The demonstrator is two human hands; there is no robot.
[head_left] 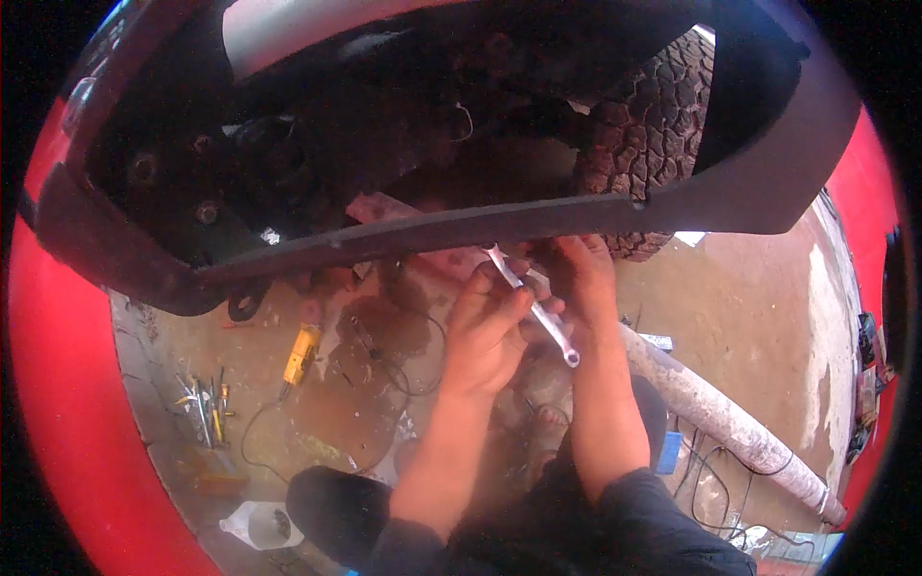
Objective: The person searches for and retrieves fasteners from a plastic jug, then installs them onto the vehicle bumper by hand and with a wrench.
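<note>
My left hand point(488, 326) is closed around a silver wrench point(557, 334), which slants from the bumper's lower edge down toward my right forearm. The wrench's ring end is free at the bottom; its upper end reaches the edge of the dark vehicle bumper point(730, 197). Close beside it, my right hand point(588, 274) is raised against the underside of that edge. Its fingers are mostly hidden there, so what they touch or hold does not show. Behind the bumper lies a dark cavity with bolts, and a treaded tire point(648, 125) stands to the right.
A yellow power tool point(301, 355) with a cord lies on the stained floor at left, near several hand tools point(206, 408). A cut white plastic jug point(264, 524) sits at lower left. On the right, a long pale pole point(730, 422) lies diagonally beside loose cables and a blue object point(669, 452).
</note>
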